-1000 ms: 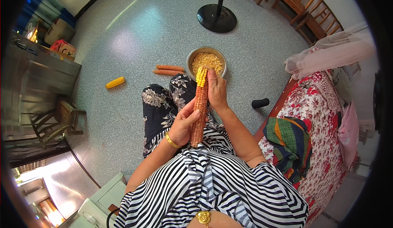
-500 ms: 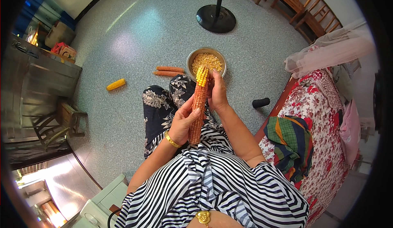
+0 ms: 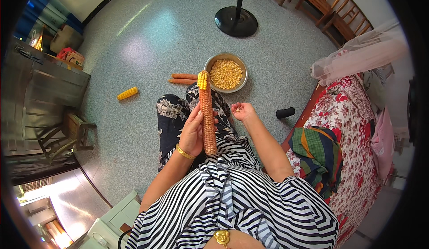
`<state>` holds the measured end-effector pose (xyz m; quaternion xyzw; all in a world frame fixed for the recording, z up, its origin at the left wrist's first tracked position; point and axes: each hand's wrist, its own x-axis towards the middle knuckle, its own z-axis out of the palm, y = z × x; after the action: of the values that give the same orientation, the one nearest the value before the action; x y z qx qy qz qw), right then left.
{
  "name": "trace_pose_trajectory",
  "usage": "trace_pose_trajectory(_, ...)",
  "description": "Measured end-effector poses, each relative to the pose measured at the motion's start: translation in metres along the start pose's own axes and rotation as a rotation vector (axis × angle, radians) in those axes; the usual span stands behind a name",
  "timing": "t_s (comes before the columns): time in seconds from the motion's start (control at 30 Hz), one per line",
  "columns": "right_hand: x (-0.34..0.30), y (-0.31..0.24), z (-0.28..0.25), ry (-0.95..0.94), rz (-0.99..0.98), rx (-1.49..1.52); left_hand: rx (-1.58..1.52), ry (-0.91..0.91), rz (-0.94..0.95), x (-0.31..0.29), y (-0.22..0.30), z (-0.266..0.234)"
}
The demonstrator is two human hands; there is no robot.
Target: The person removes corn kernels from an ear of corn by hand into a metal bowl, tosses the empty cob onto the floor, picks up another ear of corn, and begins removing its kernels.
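Observation:
My left hand is closed round the lower half of a long corn cob, tilted slightly, over my lap. Most of this cob is stripped to reddish brown; yellow kernels cling only to its top end. Apart from the cob, to its right, my right hand is turned partly palm up with curled fingers, and a few pale corn kernels show at them. Beyond my knees a round metal bowl on the floor holds many loose yellow kernels.
Two bare cobs lie left of the bowl, partly behind my knee. Farther left is a full yellow corn cob. A black round stand base stands beyond the bowl. At right are a black cylinder and a flowered bed.
My right hand has come off the cob and moved back toward me, now curled palm up. The cob's top has swung left, uncovering the bowl, and fewer kernels remain on it.

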<state>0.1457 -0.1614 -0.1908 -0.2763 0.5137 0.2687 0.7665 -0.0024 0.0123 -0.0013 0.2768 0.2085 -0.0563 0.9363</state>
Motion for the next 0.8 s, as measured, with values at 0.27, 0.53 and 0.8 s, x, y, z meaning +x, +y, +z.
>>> trace_pose_trajectory(0.27,-0.066,-0.057,0.086,-0.268,-0.348,-0.344,-0.004,-0.048,-0.019,-0.001,-0.004,-0.004)
trace_pose_trajectory(0.53,-0.082,-0.033,0.075,-0.431,-0.601,-0.678,-0.014,-0.031,-0.035,-0.002,-0.002,0.006)
trace_pose_trajectory(0.8,-0.15,0.027,0.074,-0.732,-0.815,-0.973,0.01,-0.057,-0.038,0.0,-0.004,0.009)
